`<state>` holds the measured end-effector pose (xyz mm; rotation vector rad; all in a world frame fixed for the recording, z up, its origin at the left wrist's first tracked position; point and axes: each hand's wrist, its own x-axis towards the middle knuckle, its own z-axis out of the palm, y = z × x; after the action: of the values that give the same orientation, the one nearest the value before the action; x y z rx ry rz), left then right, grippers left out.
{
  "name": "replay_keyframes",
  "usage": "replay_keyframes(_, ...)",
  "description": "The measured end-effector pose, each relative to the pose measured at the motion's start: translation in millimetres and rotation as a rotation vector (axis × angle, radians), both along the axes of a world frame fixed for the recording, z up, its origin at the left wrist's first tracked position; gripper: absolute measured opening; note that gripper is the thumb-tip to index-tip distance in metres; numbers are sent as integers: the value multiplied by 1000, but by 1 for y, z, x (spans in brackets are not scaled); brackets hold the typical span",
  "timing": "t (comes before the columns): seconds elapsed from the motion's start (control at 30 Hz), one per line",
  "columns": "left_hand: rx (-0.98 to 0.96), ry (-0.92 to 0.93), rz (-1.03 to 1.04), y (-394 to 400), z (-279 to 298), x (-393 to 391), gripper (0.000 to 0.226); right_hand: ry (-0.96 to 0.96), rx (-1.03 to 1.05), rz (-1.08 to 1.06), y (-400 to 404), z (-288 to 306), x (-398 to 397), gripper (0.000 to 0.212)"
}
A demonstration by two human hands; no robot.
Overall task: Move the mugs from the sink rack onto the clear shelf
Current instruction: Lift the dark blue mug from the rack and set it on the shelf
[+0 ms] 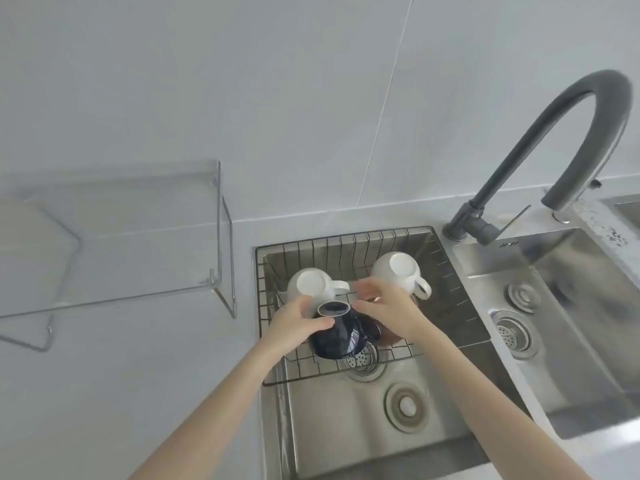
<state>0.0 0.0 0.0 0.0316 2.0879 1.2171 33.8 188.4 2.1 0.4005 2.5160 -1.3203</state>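
Left hand (294,323) grip closed around inverted dark mug (337,336) in sink rack (450,306). Right hand (391,308) beside it; grip unclear. Two white mugs (310,284) (398,271) behind. Clear shelf (138,237) left on worktop (138,375).

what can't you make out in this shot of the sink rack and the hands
Head view only:
- Dark mug: its handle, covered by the right hand.
- Brownish thing under that hand: mostly covered, unidentifiable.
- Left hand: firm grip or just touching, unclear.
- Clear shelf: left end cut off by the edge.
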Motion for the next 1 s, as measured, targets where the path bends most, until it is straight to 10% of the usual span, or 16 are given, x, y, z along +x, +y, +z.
replay_keyframes(0.23, 1, -61, -1, 8, -24, 1, 67, -167, -11, 136, -5, -21, -6, 66)
replay_keyframes(0.63, -1, 60, 53, 7, -21, 6, 54, -104, -53, 131, -13, -7, -9, 36)
replay_keyframes(1.0, 37, 492, 160, -32, 116, -24, 59, 236, -108, 159, -46, 135, -44, 47)
